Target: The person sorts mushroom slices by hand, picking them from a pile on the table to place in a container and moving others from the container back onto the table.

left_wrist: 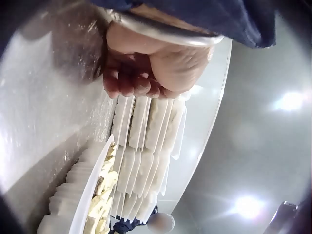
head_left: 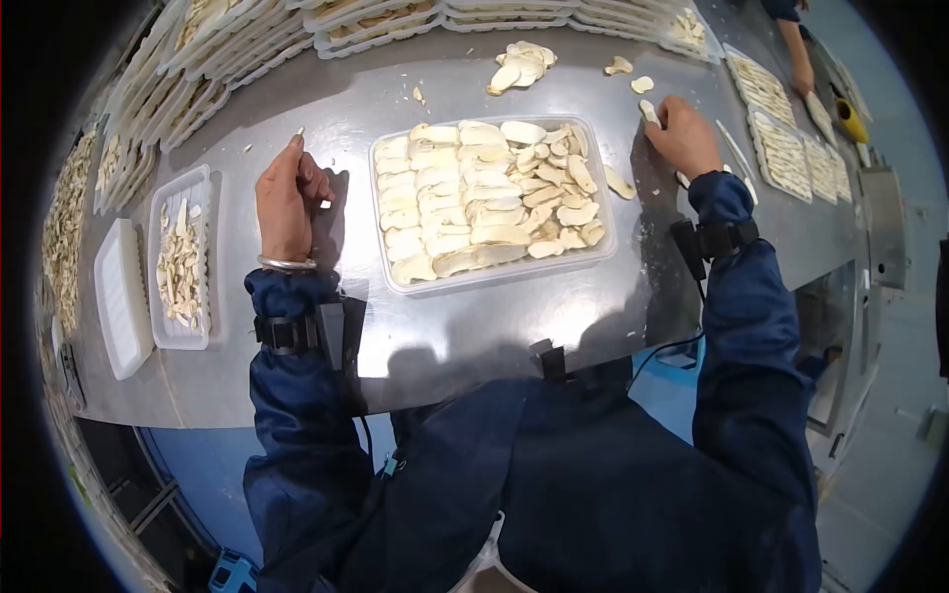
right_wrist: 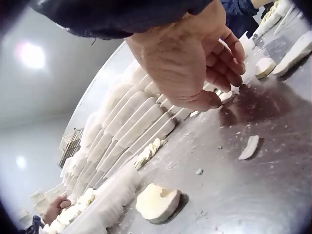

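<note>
A clear plastic tray sits in front of me, with pale mushroom slices in overlapping rows on its left and looser, smaller ones on its right. Left of it, my left hand is raised over the table, pinching a small pale mushroom piece at the fingertips; curled fingers hide that piece in the left wrist view. Beyond the tray's right side, my right hand pinches a mushroom slice low over the metal table. A loose slice lies beside the tray in the right wrist view.
A small pile of slices lies behind the tray. Stacked filled trays line the back. At left stand a tray of small pieces and a white tray. Another person's arm reaches in near filled trays at right.
</note>
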Tool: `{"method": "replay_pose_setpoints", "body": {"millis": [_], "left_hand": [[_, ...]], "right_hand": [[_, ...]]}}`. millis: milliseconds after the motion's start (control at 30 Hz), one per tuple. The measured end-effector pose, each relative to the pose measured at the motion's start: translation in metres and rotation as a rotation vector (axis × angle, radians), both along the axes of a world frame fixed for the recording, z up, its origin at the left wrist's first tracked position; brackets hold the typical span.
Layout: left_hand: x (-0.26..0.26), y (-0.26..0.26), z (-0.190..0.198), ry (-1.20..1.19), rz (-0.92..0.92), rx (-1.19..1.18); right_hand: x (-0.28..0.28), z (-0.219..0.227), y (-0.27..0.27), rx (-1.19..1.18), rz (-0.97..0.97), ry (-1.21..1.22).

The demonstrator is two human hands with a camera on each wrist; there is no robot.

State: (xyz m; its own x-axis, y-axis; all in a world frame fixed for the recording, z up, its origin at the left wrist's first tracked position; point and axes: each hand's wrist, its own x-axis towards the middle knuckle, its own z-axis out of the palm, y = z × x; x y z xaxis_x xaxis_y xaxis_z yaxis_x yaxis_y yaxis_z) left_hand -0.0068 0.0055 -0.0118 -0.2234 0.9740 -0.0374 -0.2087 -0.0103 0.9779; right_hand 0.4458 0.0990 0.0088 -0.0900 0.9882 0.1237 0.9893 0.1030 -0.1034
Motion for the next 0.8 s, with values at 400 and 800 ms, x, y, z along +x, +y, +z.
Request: {"method": "replay_pose_setpoints", "body": {"millis": [400,800], "left_hand": [[0.000,0.000,0.001,-0.018,0.008,-0.011],[0.002,-0.001,0.003,-0.001,0.017,-0.026]], "right_hand": [[-0.008,0.012,-0.009,0.073,0.125,0.126],[-0.121,0.036,-0.053,0.163,0.806,0.189]]}}
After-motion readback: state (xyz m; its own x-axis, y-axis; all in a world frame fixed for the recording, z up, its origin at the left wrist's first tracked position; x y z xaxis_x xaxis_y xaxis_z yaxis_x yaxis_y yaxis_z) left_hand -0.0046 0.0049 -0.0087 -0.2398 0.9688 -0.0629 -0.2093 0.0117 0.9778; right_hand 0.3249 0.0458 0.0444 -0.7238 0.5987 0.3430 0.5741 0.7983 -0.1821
